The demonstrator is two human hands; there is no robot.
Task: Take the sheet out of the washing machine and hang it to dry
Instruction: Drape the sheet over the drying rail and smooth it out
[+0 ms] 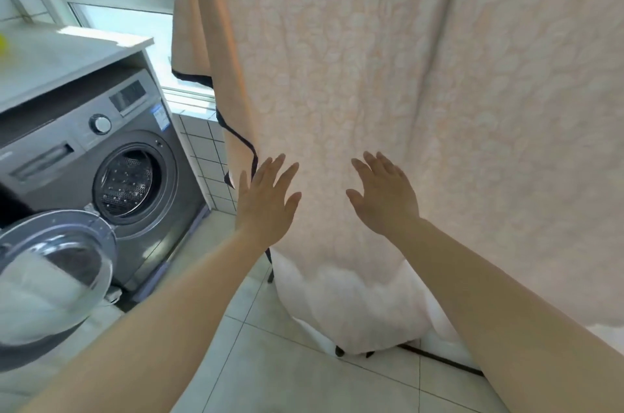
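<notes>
A pale peach patterned sheet (388, 74) with a dark trimmed edge hangs down in front of me, filling the upper right of the view; what it hangs from is out of frame. My left hand (266, 199) is spread flat with straight fingers against the sheet near its dark left edge. My right hand (381, 196) is also spread flat on the fabric, a little to the right. Neither hand holds anything. The grey washing machine (101, 155) stands at the left with its round door (57, 274) swung open and its drum looking empty.
A white countertop (60, 57) lies over the washer, below a window (128, 20). White tiled wall and pale floor tiles (270, 362) surround it. Dark feet of a stand (339, 350) show under the sheet's lower end.
</notes>
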